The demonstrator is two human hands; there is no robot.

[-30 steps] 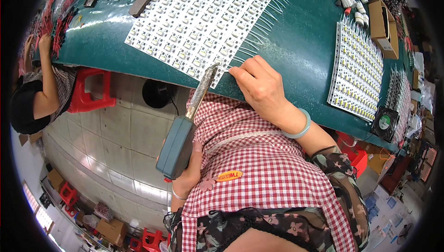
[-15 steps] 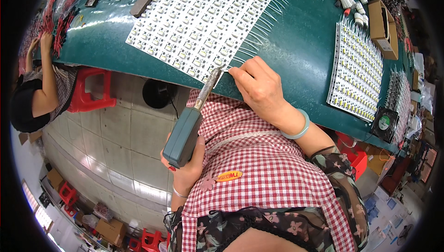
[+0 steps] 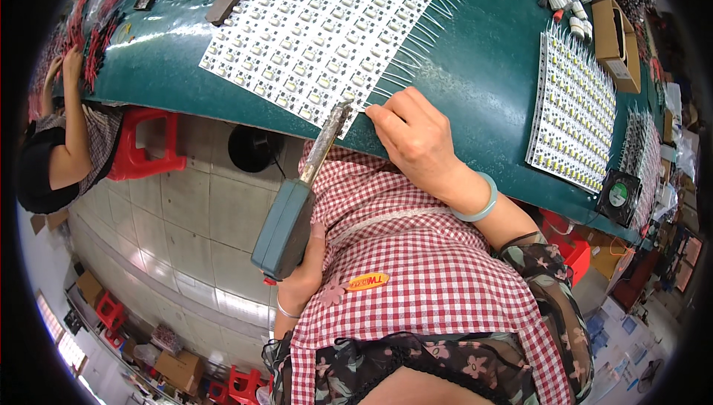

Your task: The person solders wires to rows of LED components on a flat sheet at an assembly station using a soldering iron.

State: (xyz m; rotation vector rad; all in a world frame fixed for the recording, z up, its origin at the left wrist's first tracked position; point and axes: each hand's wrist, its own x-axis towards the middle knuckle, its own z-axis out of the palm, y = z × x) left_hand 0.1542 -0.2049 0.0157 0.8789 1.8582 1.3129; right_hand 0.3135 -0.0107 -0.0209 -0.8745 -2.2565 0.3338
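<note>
Standing open near the right end of the green counter (image 3: 483, 63), a cardboard box (image 3: 607, 33) shows a dark interior whose contents I cannot make out. A second panel of LED boards (image 3: 570, 115) lies just beside it, toward the counter's near edge, with a small black fan (image 3: 620, 195) by its lower corner.

The left forearm rises from below, in front of the checked apron (image 3: 416, 279), and the left hand (image 3: 306, 271) is held off the counter, beyond its near edge. The right forearm, wearing a pale bangle (image 3: 479, 201), reaches over that edge, the right hand (image 3: 414, 137) bent with knuckles up.

The left fingers wrap the handle of a soldering iron (image 3: 284, 223), partly hidden behind it; its tip meets the near corner of the main LED board panel (image 3: 319, 41), which lies by the counter's near edge. The right thumb and forefinger are pressed together beside that corner, apparently pinching one of the white wires (image 3: 402, 79) along the panel's right side.
</note>
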